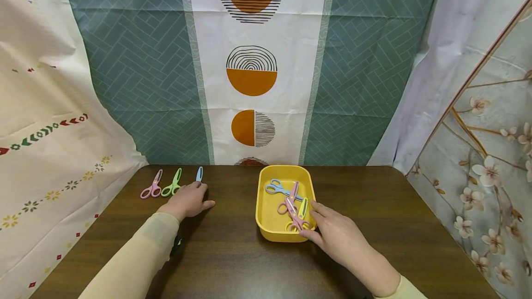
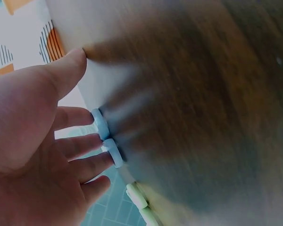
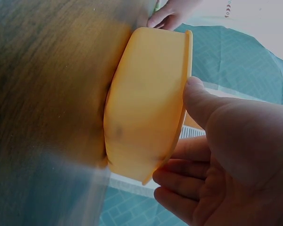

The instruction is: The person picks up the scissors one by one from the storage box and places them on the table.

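My left hand (image 1: 189, 200) reaches over blue scissors (image 1: 199, 173) at the table's back left. Its fingertips touch their handle loops (image 2: 102, 126) in the left wrist view, while the thumb stands apart. A yellow bin (image 1: 264, 233) sits right of centre. My right hand (image 1: 340, 235) holds its near right corner, thumb on the rim (image 3: 189, 52) and fingers along the side. Inside the bin lie light blue scissors (image 1: 273, 187), two pink pairs, one of them the upper pink scissors (image 1: 294, 190), and yellow scissors (image 1: 304, 205), partly overlapping.
Green scissors (image 1: 174, 182) and pink scissors (image 1: 156, 182) lie in a row left of the blue ones, blades pointing back. The dark wooden table (image 1: 232, 262) ends at a patterned curtain (image 1: 257, 91). Printed cloths hang at both sides.
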The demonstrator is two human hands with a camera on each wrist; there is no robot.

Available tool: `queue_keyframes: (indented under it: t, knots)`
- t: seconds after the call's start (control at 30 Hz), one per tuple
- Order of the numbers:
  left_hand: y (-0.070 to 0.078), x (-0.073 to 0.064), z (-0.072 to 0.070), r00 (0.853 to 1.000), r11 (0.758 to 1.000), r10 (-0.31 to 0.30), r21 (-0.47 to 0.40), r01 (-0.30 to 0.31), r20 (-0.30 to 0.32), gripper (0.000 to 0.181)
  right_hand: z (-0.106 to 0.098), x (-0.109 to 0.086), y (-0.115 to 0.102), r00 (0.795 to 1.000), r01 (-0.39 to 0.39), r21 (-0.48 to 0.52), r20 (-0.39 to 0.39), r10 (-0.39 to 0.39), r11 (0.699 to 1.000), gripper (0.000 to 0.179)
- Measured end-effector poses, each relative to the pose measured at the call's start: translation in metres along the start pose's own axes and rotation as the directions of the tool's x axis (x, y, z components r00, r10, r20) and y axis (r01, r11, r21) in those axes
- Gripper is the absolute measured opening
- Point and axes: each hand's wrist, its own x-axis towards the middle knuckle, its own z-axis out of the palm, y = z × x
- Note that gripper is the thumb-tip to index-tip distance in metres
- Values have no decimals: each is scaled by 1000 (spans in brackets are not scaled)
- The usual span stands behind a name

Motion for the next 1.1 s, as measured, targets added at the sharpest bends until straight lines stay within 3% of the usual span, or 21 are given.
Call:
queue_keyframes:
  t: [0.37,1.1]
  knots:
    - [-5,-3,2,999,1000,-15,-2,15,-32,61,0,0,0,1000,-4,0,4,4,1000,72]
    - [-14,-6,3,998,998,-48,-49,46,-33,60,1,0,1,1000,2,-18,23,-1,1000,73]
